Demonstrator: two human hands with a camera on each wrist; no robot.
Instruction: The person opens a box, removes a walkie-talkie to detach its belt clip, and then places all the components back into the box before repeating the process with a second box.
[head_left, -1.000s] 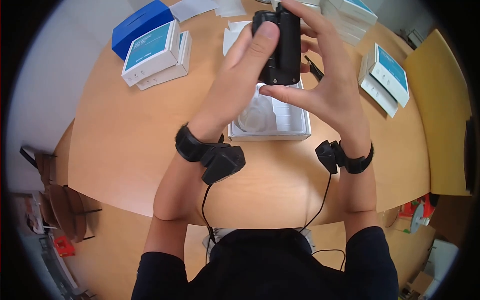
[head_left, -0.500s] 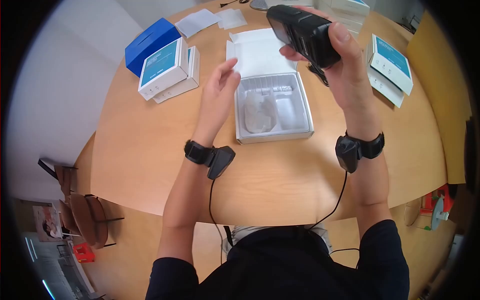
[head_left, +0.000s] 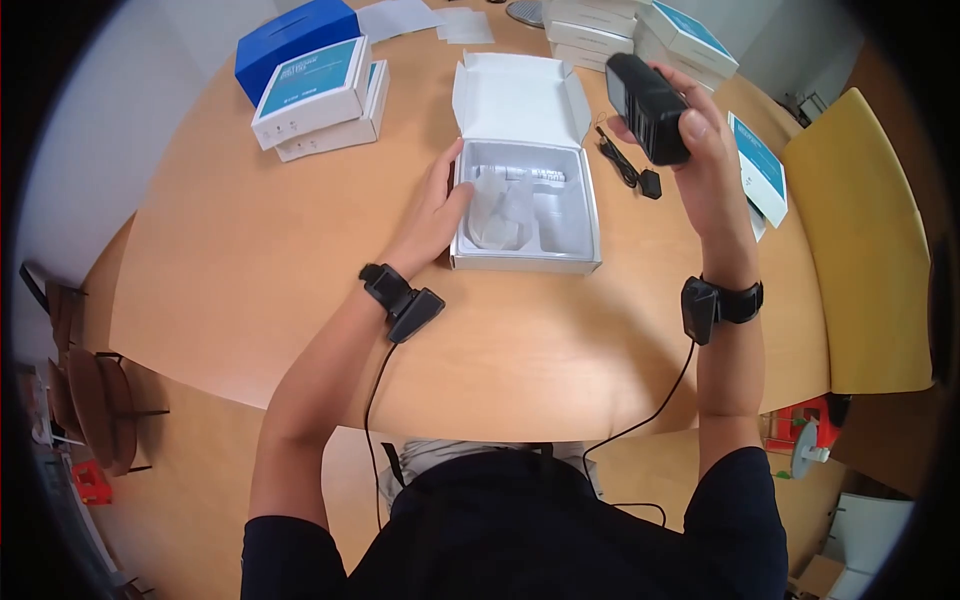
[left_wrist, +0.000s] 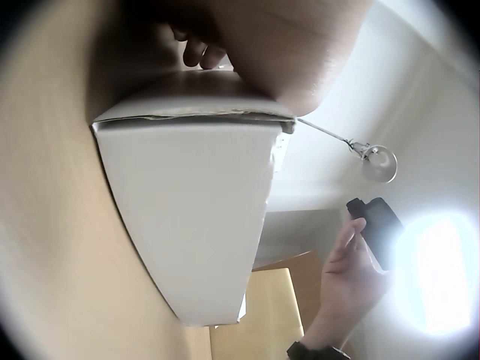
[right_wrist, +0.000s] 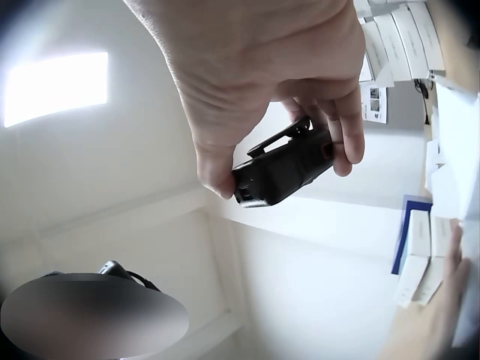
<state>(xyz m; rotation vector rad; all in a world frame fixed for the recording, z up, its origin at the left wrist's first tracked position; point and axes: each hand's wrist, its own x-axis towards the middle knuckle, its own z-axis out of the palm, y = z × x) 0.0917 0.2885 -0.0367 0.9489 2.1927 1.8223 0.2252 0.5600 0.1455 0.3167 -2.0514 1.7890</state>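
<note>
Held up in the air at the right, a black device is pinched between the thumb and fingers of my right hand. The right wrist view shows the same black device with a clip-like part on one side. My left hand grips the left wall of an open white box, thumb over the rim and fingers along the outside. Clear plastic wrapping lies in the box's left compartment; the right compartment shows bare. The lid stands folded back.
Right of the box lies a black cable with a plug. White-and-teal boxes and a blue box stand at back left. More boxes stack at the back, others at right beside a yellow panel.
My left hand left the black device and came down to the white box's left side. My right hand carried the device to the right. The head view has shifted slightly.
</note>
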